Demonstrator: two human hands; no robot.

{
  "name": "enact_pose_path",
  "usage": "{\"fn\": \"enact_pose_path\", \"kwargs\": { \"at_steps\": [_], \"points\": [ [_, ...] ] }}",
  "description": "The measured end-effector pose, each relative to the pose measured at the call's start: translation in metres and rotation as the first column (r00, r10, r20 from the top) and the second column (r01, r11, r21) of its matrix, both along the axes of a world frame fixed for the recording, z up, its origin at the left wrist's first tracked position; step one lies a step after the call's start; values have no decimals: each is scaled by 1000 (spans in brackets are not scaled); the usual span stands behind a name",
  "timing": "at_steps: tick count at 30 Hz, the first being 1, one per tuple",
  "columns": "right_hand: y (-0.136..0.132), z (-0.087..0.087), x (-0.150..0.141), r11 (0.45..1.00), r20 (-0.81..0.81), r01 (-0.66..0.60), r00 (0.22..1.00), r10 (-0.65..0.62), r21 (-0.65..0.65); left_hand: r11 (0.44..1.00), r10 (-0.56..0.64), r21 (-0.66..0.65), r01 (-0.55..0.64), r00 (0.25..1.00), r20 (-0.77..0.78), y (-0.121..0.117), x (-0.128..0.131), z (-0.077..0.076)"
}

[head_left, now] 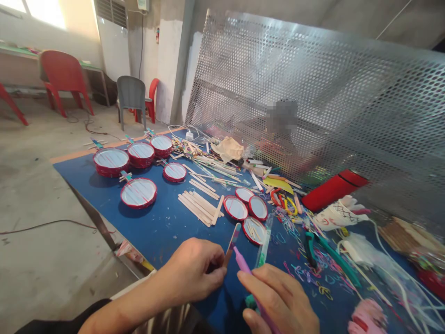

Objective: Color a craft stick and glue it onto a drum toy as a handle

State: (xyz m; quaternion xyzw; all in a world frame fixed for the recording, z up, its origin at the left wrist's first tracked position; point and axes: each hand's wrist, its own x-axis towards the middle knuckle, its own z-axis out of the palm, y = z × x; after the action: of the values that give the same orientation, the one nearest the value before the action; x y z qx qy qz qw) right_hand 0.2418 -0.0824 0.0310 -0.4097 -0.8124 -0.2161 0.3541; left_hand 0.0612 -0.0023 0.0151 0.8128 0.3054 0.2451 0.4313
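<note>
My left hand is closed in a pinch on a flat wooden stick, which stands up from the fingers with colour along its face. My right hand is closed round a purple pen whose tip touches the stick's lower part. A pale green stick lies just behind the pen on the blue table. Three small red-rimmed round lids sit close beyond the hands. A bundle of plain wooden sticks lies to their left.
Larger red-rimmed round drums with stick handles stand at the table's far left. Loose rubber bands, green pliers, a red case and a white glove lie to the right. A perforated metal sheet leans behind. Chairs stand on the floor.
</note>
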Motion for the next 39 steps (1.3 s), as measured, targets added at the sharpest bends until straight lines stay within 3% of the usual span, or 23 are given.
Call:
{"fn": "enact_pose_path", "kwargs": {
  "at_steps": [4, 10, 14, 20, 27, 35, 39],
  "points": [
    [-1, -6, -1, 1000, -88, -6, 996, 7, 6, 1000, 0, 7, 0, 1000, -3, 0, -1, 0],
    [1, 12, -2, 999, 32, -35, 999, 35, -10, 1000, -1, 10, 2, 1000, -17, -1, 0, 1],
    [2, 15, -2, 1000, 38, -20, 999, 20, 1, 1000, 4, 8, -4, 1000, -13, -1, -1, 0],
    [1, 11, -2, 1000, 25, -24, 999, 24, 2, 1000, 7, 3, -7, 1000, -5, 0, 0, 0],
    [-3, -6, -2, 1000, -83, 0, 997, 0, 10, 1000, 9, -8, -9, 1000, -2, 1, 1, 1],
    [2, 12, -2, 999, 27, -31, 999, 31, -12, 1000, 14, 5, -14, 1000, 4, 1, 0, -2],
    [1, 11, -2, 1000, 65, -2, 998, 1, 18, 1000, 17, 13, -17, 1000, 0, -1, 0, -3]
  ]
}}
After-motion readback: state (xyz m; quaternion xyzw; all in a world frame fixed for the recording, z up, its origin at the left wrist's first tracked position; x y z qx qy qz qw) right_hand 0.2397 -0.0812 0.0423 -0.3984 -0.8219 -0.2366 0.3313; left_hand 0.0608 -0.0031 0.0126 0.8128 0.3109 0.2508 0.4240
